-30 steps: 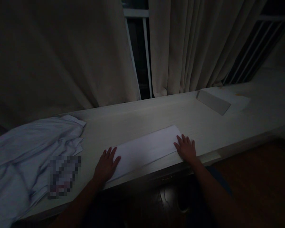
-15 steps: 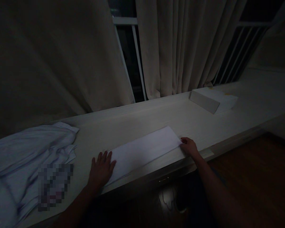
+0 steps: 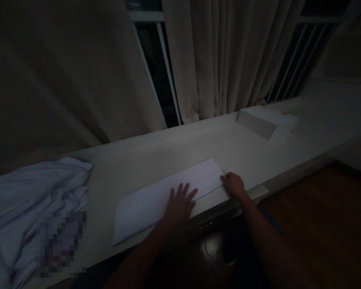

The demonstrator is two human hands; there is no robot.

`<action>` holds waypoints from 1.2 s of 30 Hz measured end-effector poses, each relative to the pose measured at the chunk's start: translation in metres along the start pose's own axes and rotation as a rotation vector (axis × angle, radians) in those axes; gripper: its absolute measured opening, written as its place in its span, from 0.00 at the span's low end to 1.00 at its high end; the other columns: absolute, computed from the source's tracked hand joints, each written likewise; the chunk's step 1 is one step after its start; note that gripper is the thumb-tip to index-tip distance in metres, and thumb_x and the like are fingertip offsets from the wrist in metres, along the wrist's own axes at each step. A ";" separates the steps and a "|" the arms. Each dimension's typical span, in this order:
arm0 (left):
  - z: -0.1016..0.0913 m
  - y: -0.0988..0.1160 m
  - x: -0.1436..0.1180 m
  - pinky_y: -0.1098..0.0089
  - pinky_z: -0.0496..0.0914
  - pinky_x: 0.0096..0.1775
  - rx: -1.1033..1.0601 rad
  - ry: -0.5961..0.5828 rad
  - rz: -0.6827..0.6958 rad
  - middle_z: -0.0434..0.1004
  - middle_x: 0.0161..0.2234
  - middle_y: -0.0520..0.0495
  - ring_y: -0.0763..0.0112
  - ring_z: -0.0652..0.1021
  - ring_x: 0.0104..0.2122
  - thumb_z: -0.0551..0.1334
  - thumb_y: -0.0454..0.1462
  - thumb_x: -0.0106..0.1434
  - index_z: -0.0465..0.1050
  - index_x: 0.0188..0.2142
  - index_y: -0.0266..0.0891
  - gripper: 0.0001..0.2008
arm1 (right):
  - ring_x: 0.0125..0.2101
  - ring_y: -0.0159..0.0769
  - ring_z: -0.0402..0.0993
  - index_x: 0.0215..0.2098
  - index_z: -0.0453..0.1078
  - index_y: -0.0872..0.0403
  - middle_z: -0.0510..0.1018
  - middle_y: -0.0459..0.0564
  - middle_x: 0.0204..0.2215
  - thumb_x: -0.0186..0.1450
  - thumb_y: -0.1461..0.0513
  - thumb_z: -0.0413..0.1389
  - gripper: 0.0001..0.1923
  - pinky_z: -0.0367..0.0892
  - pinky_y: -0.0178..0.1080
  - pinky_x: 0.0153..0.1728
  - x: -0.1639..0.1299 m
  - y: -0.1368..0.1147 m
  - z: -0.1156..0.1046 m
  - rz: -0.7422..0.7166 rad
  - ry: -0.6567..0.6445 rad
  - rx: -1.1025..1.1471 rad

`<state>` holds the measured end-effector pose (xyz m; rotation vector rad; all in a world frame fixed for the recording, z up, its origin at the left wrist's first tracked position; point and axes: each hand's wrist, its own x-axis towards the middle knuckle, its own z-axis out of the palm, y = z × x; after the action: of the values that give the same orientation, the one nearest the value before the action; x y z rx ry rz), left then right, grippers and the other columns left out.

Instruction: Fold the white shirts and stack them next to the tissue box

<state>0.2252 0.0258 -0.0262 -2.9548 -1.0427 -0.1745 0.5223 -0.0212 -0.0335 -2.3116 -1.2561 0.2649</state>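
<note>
A long, flat white folded cloth [image 3: 144, 206] lies slantwise along the front of the counter. My left hand [image 3: 180, 204] rests flat on its near part, right of the middle, with the fingers spread. At the right end, my right hand [image 3: 234, 184] pinches the near corner of the cloth between thumb and fingers. A rumpled pale garment [image 3: 39, 192] lies in a heap at the left; part of the area beside it is pixelated.
Both hands work on a long pale counter [image 3: 180, 146]. A white box [image 3: 257, 123] stands at its back right. Beige curtains [image 3: 204, 60] hang behind, with a dark window between them. A drawer front with a small handle [image 3: 205, 225] is below the counter edge.
My left hand has moved right, from the cloth's left end onto its right half. The right hand stays at the right corner. The view has shifted slightly.
</note>
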 end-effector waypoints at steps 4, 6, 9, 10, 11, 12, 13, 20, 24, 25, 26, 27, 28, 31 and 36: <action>0.004 0.000 0.002 0.39 0.45 0.63 -0.006 0.004 -0.021 0.45 0.70 0.49 0.50 0.48 0.68 0.44 0.47 0.70 0.48 0.67 0.58 0.26 | 0.35 0.44 0.76 0.32 0.73 0.56 0.79 0.58 0.31 0.65 0.51 0.52 0.18 0.66 0.41 0.38 0.004 -0.004 -0.004 0.024 0.051 0.192; 0.003 0.000 0.001 0.39 0.45 0.63 -0.010 0.001 -0.022 0.45 0.70 0.50 0.50 0.48 0.68 0.44 0.48 0.70 0.48 0.67 0.58 0.26 | 0.33 0.43 0.76 0.29 0.71 0.55 0.78 0.56 0.29 0.63 0.51 0.55 0.16 0.68 0.41 0.37 0.007 -0.006 -0.006 0.075 0.065 0.426; 0.002 0.000 0.000 0.40 0.46 0.63 -0.010 0.009 -0.026 0.46 0.70 0.49 0.51 0.48 0.68 0.44 0.48 0.70 0.48 0.67 0.58 0.26 | 0.29 0.42 0.75 0.28 0.68 0.54 0.77 0.53 0.26 0.60 0.52 0.59 0.14 0.71 0.41 0.32 0.008 -0.014 -0.006 0.193 0.039 0.754; 0.002 0.001 0.000 0.41 0.46 0.63 -0.007 0.016 -0.030 0.46 0.70 0.49 0.51 0.49 0.68 0.44 0.48 0.70 0.48 0.67 0.58 0.26 | 0.28 0.41 0.76 0.29 0.67 0.54 0.78 0.53 0.27 0.61 0.52 0.58 0.14 0.72 0.41 0.30 0.007 -0.018 -0.005 0.221 0.033 0.807; 0.003 0.001 0.000 0.41 0.47 0.63 -0.003 0.022 -0.035 0.46 0.69 0.50 0.52 0.49 0.68 0.44 0.47 0.70 0.48 0.67 0.57 0.26 | 0.28 0.40 0.76 0.31 0.67 0.55 0.78 0.54 0.28 0.62 0.52 0.57 0.14 0.74 0.41 0.29 0.005 -0.022 -0.005 0.235 0.022 0.851; 0.003 0.001 0.000 0.42 0.47 0.63 0.001 0.025 -0.040 0.47 0.69 0.50 0.52 0.49 0.68 0.44 0.47 0.70 0.48 0.67 0.57 0.26 | 0.29 0.40 0.77 0.33 0.68 0.55 0.79 0.55 0.30 0.64 0.51 0.56 0.14 0.75 0.41 0.28 0.001 -0.027 -0.004 0.240 -0.007 0.913; 0.003 0.001 0.000 0.42 0.47 0.63 0.005 0.028 -0.045 0.47 0.69 0.50 0.53 0.49 0.68 0.44 0.47 0.70 0.48 0.67 0.57 0.26 | 0.30 0.40 0.78 0.34 0.68 0.56 0.79 0.56 0.32 0.65 0.51 0.55 0.15 0.76 0.40 0.29 -0.003 -0.032 -0.004 0.247 -0.062 1.012; 0.001 0.004 0.000 0.44 0.49 0.63 0.054 0.034 -0.055 0.49 0.69 0.48 0.54 0.52 0.67 0.42 0.46 0.71 0.45 0.68 0.54 0.26 | 0.29 0.35 0.79 0.37 0.72 0.58 0.81 0.54 0.32 0.57 0.59 0.66 0.14 0.77 0.37 0.32 -0.041 -0.057 0.016 0.300 -0.496 1.405; 0.000 0.007 -0.001 0.44 0.49 0.63 0.097 0.035 -0.060 0.49 0.69 0.49 0.55 0.51 0.67 0.42 0.48 0.71 0.46 0.68 0.54 0.27 | 0.25 0.36 0.78 0.32 0.71 0.58 0.80 0.54 0.28 0.57 0.62 0.65 0.09 0.77 0.39 0.29 -0.043 -0.061 0.029 0.338 -0.404 1.299; 0.000 0.007 -0.001 0.44 0.49 0.63 0.103 0.034 -0.064 0.49 0.69 0.48 0.55 0.51 0.68 0.42 0.48 0.71 0.46 0.68 0.54 0.27 | 0.24 0.37 0.78 0.31 0.71 0.58 0.80 0.53 0.27 0.57 0.61 0.64 0.09 0.77 0.39 0.29 -0.042 -0.062 0.031 0.333 -0.386 1.290; -0.001 0.008 -0.002 0.44 0.48 0.63 0.105 0.031 -0.066 0.48 0.69 0.49 0.55 0.51 0.68 0.43 0.49 0.70 0.46 0.68 0.54 0.27 | 0.24 0.37 0.78 0.31 0.71 0.58 0.80 0.53 0.27 0.57 0.61 0.64 0.08 0.77 0.40 0.28 -0.042 -0.063 0.033 0.327 -0.370 1.283; -0.001 0.008 -0.002 0.45 0.48 0.63 0.103 0.027 -0.071 0.48 0.69 0.49 0.55 0.50 0.68 0.43 0.49 0.70 0.46 0.68 0.54 0.27 | 0.24 0.38 0.78 0.31 0.71 0.57 0.80 0.54 0.27 0.57 0.60 0.64 0.09 0.76 0.40 0.28 -0.042 -0.063 0.034 0.324 -0.353 1.275; -0.002 0.009 -0.001 0.45 0.48 0.63 0.099 0.022 -0.080 0.48 0.69 0.49 0.55 0.50 0.68 0.42 0.49 0.70 0.47 0.68 0.55 0.27 | 0.23 0.38 0.77 0.30 0.71 0.57 0.80 0.54 0.26 0.57 0.60 0.64 0.09 0.76 0.40 0.27 -0.042 -0.065 0.035 0.322 -0.338 1.266; -0.007 0.012 0.004 0.44 0.50 0.62 0.069 -0.019 -0.134 0.49 0.69 0.49 0.54 0.51 0.67 0.39 0.49 0.71 0.48 0.67 0.55 0.27 | 0.20 0.41 0.76 0.28 0.70 0.57 0.79 0.54 0.22 0.57 0.57 0.64 0.12 0.75 0.41 0.23 -0.043 -0.068 0.037 0.325 -0.299 1.228; -0.015 0.023 0.020 0.39 0.54 0.58 0.044 -0.067 -0.182 0.54 0.67 0.45 0.46 0.56 0.65 0.42 0.56 0.67 0.49 0.67 0.54 0.31 | 0.18 0.40 0.74 0.31 0.69 0.57 0.76 0.51 0.20 0.58 0.51 0.62 0.17 0.74 0.41 0.19 -0.036 -0.067 0.030 0.376 -0.169 1.202</action>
<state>0.2531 0.0195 -0.0081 -2.8430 -1.3069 -0.0517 0.4419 -0.0110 -0.0274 -1.4186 -0.4295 1.0273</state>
